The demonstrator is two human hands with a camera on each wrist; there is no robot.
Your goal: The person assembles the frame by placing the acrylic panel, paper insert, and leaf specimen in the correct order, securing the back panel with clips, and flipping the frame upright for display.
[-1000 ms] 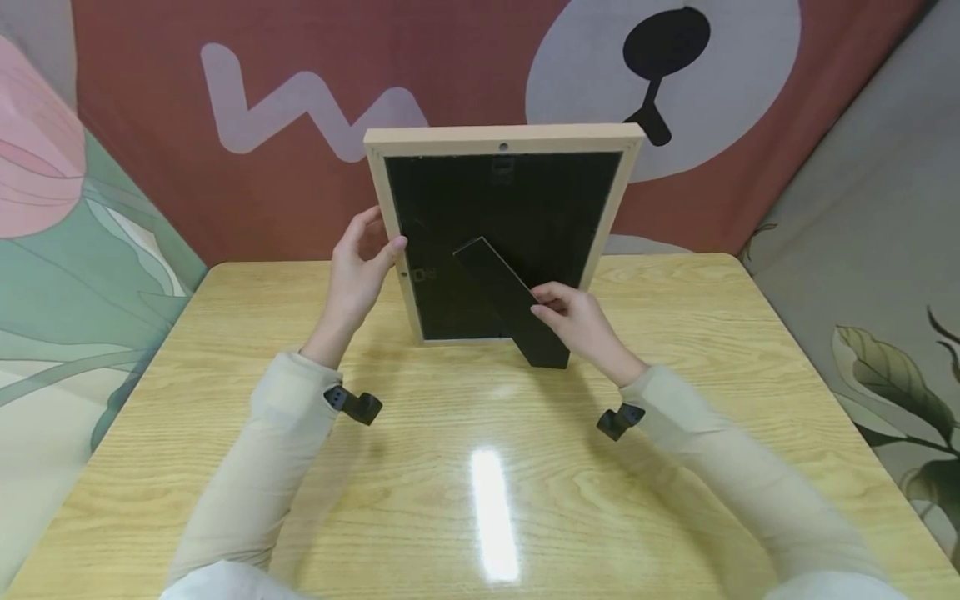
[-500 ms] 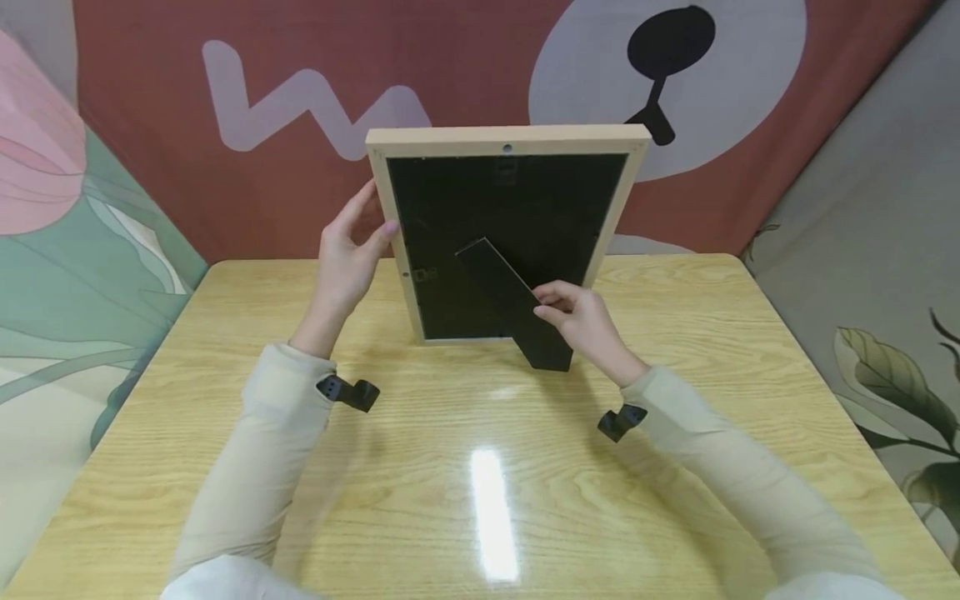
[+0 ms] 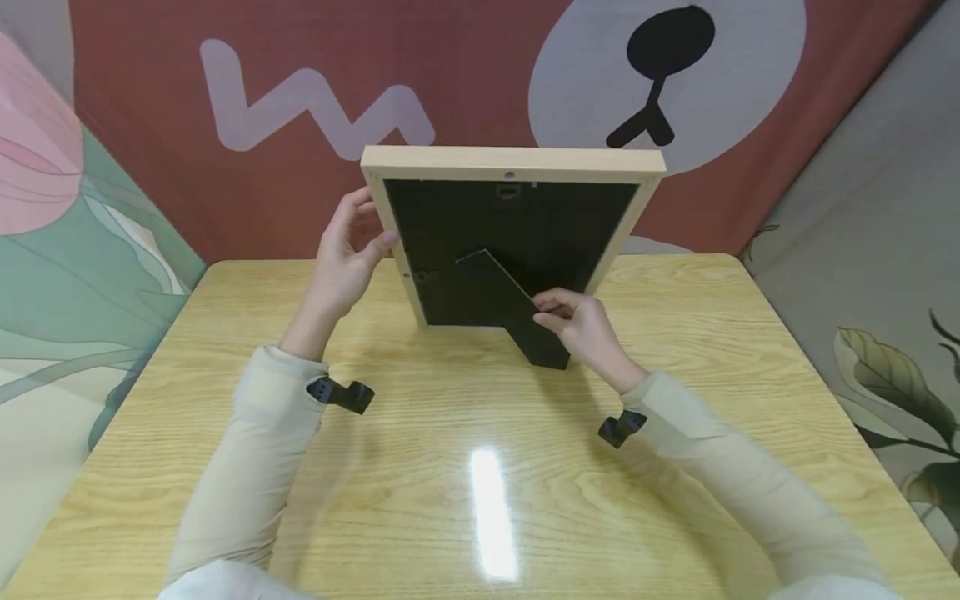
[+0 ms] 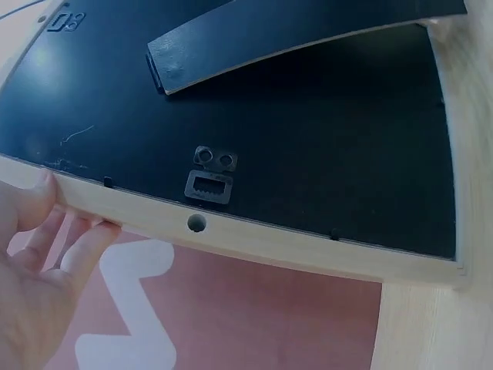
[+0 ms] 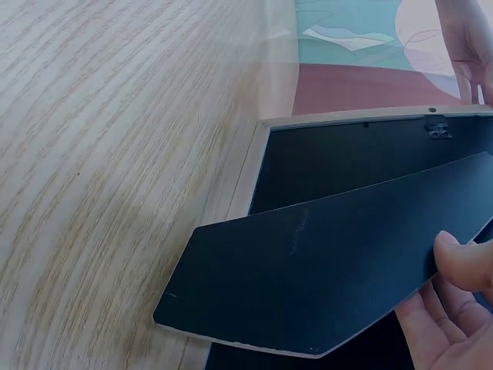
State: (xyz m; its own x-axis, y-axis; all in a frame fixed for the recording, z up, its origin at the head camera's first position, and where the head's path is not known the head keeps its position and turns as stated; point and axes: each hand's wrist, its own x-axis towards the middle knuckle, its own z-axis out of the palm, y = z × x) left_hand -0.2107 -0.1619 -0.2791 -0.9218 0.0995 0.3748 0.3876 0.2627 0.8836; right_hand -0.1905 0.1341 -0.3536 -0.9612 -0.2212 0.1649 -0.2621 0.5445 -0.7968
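Note:
A picture frame [image 3: 513,158] with pale wood edges stands on the table, its black back [image 3: 442,217] facing me and its top tipped toward me. My left hand [image 3: 337,262] holds the left side rail, thumb on the back face and fingers around the outer edge. From the middle of the back, a black easel leg [image 3: 508,300] slants out and down to the right. My right hand [image 3: 588,329] pinches this leg by its right edge. The right wrist view shows the thumb [image 5: 462,258] on top of the leg and curled fingers [image 5: 439,324] below.
Metal sawtooth hangers [image 4: 209,187] sit on the back near the edges. The wood-grain table [image 3: 420,483] spreads under both arms and reflects a bright light strip. Behind it hangs a red printed cloth [image 3: 300,200], with patterned cloths at both sides.
The frame's top has tipped toward me and its bottom edge has shifted slightly away. My left hand slid a little up the side rail; my right hand stays on the leg.

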